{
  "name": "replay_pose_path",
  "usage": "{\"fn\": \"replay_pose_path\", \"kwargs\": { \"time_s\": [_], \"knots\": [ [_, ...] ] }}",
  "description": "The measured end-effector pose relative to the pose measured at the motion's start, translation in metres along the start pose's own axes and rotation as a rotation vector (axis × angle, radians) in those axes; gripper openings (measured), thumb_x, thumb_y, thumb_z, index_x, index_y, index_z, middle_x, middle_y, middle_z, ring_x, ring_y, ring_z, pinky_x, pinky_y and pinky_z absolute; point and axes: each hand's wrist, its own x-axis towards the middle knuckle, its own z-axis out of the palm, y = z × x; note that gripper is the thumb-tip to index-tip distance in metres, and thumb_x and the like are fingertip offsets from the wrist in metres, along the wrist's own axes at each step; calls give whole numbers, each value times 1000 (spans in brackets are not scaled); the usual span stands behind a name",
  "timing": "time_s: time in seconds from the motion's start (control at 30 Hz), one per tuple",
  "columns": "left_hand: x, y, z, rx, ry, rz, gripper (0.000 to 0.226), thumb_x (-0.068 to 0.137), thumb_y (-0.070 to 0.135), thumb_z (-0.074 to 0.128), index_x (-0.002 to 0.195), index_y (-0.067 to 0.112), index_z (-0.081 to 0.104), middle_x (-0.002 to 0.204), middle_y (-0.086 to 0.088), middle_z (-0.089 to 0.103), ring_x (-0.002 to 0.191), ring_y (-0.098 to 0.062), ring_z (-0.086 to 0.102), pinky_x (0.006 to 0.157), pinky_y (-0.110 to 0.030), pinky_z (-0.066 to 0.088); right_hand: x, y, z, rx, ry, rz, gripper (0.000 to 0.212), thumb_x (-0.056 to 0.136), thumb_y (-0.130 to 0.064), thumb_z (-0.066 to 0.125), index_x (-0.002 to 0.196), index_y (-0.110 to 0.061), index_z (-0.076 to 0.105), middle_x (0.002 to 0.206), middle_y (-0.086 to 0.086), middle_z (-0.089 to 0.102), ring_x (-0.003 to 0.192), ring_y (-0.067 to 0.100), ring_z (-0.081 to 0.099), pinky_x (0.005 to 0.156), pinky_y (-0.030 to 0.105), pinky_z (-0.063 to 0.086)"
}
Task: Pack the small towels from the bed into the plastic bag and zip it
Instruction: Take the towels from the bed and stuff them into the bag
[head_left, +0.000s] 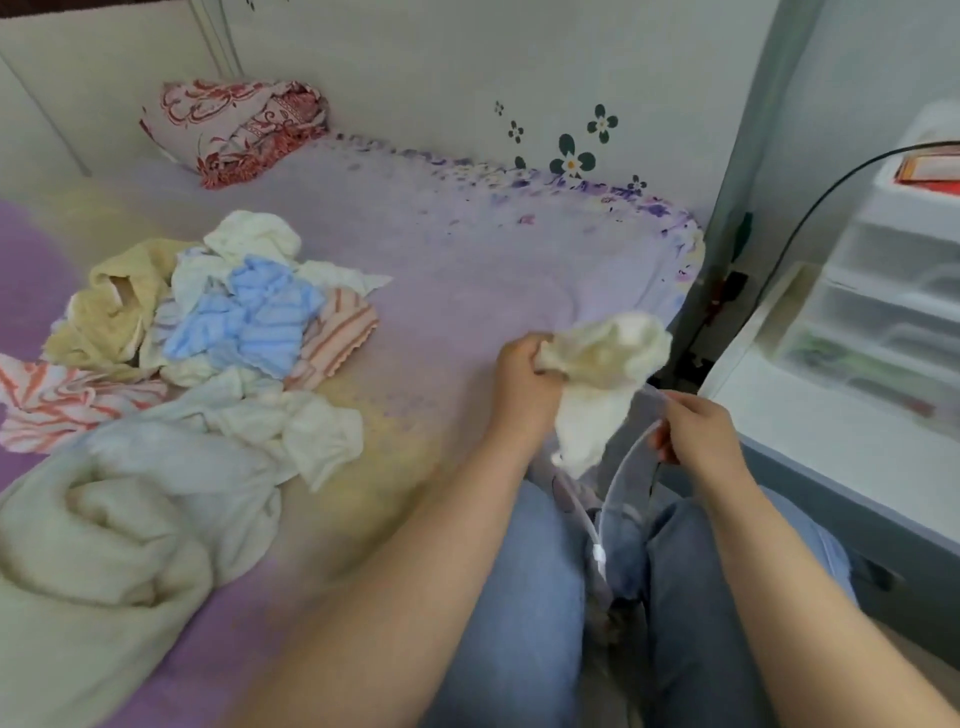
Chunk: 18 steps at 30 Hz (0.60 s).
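Observation:
My left hand (522, 387) grips a crumpled cream small towel (597, 384), which hangs down over the mouth of a clear plastic bag (621, 499). My right hand (696, 428) pinches the bag's rim and holds it up between my knees. The bag's white zip slider (599, 555) shows lower down on the rim. A heap of small towels (223, 322) lies on the bed to the left: blue, cream, yellow and pink-striped ones, all crumpled together.
A big pale blanket (104, 519) lies bunched at the near left of the purple bed (467, 270). A red-patterned pillow (234, 124) rests by the far wall. White plastic drawers (883, 312) and a black cable (810, 213) stand at the right.

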Motion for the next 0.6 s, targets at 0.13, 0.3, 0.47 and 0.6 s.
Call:
{"fn": "replay_pose_path", "kwargs": {
  "time_s": [0.13, 0.3, 0.47, 0.6],
  "knots": [
    [-17, -49, 36, 1005, -540, -41, 40, 86, 9, 50, 126, 10, 56, 129, -12, 41, 116, -29, 49, 96, -32, 41, 6, 16, -19, 202, 143, 87, 22, 96, -11, 41, 94, -12, 62, 48, 2, 56, 49, 18, 47, 51, 28, 41],
    [-12, -40, 25, 945, -697, 155, 55, 90, 22, 48, 144, 30, 38, 145, 1, 41, 127, -25, 47, 99, -35, 43, 10, 21, -25, 191, 131, 67, 28, 95, -8, 38, 108, -9, 64, 41, 1, 56, 41, 15, 47, 50, 29, 42],
    [-8, -58, -2, 1004, -34, 171, 62, 85, 34, 59, 141, 22, 38, 136, -10, 45, 122, -32, 44, 102, -40, 38, 5, 19, -23, 137, 79, -12, 26, 97, -11, 41, 106, -18, 64, 50, 7, 56, 44, 15, 48, 48, 26, 43],
    [-5, -66, -14, 732, -158, -105, 38, 86, 25, 47, 122, 26, 58, 109, -8, 69, 102, -35, 61, 86, -38, 51, 4, 21, -9, 10, 120, -105, 30, 94, -16, 41, 106, -16, 68, 55, 5, 56, 51, 15, 51, 54, 28, 44]
  ]
}}
